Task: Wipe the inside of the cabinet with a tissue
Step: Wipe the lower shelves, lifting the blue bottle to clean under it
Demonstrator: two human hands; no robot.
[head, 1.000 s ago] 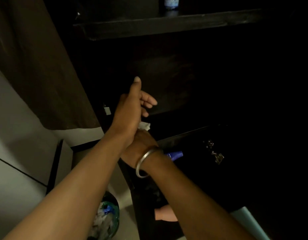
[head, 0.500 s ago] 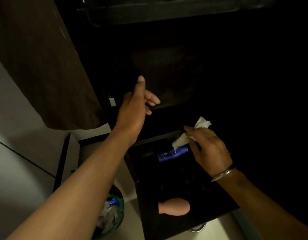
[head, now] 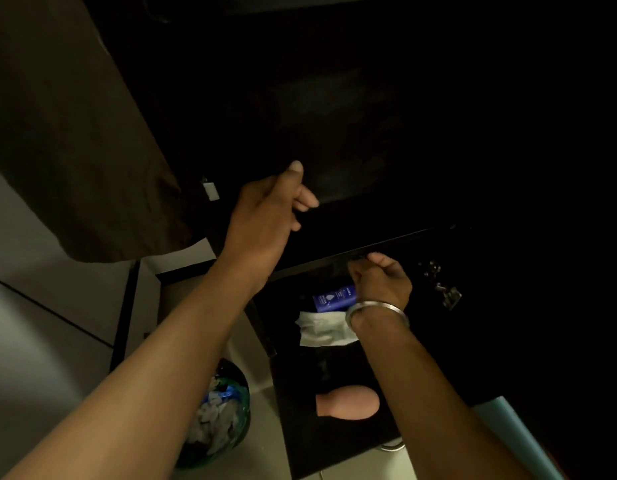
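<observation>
Cabinet [head: 334, 98] interior dark, door [head: 75, 133] swung open at left. Dark counter [head: 334, 427] below carries blue Nivea bottle [head: 333, 297], pink oval object [head: 348, 400], binder clips [head: 447, 294]. Waste bin [head: 217, 410] on floor, full of crumpled paper. Left hand [head: 269, 213] raised at cabinet mouth, fingers loosely curled, empty. Right hand [head: 381, 282], bangle [head: 376, 311] on wrist, curled; whether it holds anything cannot tell. Tissue [head: 322, 329], pinched in right hand half second ago, now lies on counter beside bottle, partly under right wrist. Judgement: wiping paused or done.
</observation>
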